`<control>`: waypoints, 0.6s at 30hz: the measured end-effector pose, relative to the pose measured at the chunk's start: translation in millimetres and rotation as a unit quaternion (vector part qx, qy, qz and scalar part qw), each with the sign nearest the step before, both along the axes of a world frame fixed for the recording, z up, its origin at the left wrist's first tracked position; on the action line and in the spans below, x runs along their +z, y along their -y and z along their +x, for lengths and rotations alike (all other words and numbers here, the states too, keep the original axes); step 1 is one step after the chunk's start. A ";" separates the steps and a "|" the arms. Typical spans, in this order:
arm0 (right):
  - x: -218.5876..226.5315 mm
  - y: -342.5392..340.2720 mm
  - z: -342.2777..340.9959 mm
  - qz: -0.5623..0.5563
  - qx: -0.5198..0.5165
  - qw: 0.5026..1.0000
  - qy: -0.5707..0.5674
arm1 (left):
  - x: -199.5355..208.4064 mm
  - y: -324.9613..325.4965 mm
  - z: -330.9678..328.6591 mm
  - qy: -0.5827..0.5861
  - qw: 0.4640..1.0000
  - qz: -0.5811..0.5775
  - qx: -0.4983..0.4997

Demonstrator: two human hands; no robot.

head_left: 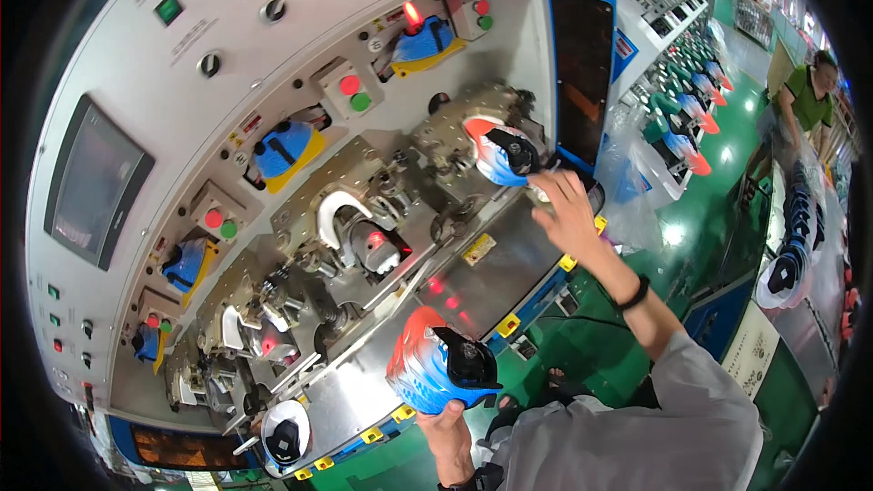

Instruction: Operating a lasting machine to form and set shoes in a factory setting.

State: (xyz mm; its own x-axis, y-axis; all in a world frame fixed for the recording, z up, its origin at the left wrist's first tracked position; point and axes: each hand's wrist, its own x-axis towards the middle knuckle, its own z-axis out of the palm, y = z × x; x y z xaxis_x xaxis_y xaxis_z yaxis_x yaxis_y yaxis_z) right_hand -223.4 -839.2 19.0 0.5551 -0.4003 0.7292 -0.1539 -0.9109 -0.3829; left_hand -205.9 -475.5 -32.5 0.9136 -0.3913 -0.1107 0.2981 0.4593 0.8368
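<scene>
Head view: loose shoe upper [421,371] clasped in our left grip [446,435]; second upper [494,153] on machine [305,50], right grip [575,216] half-open, hold unclear.

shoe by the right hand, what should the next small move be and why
Probably close the right hand more firmly on that red, white and blue shoe before shifting it: the fingers seem to reach only its near edge, and the left hand is taken up with a second shoe, so it could not easily help.
</scene>
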 end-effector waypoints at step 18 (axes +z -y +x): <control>-38.1 -6.3 -58.0 0.139 -0.099 0.983 0.070 | -4.5 76.7 29.2 -0.029 0.985 -0.004 -0.170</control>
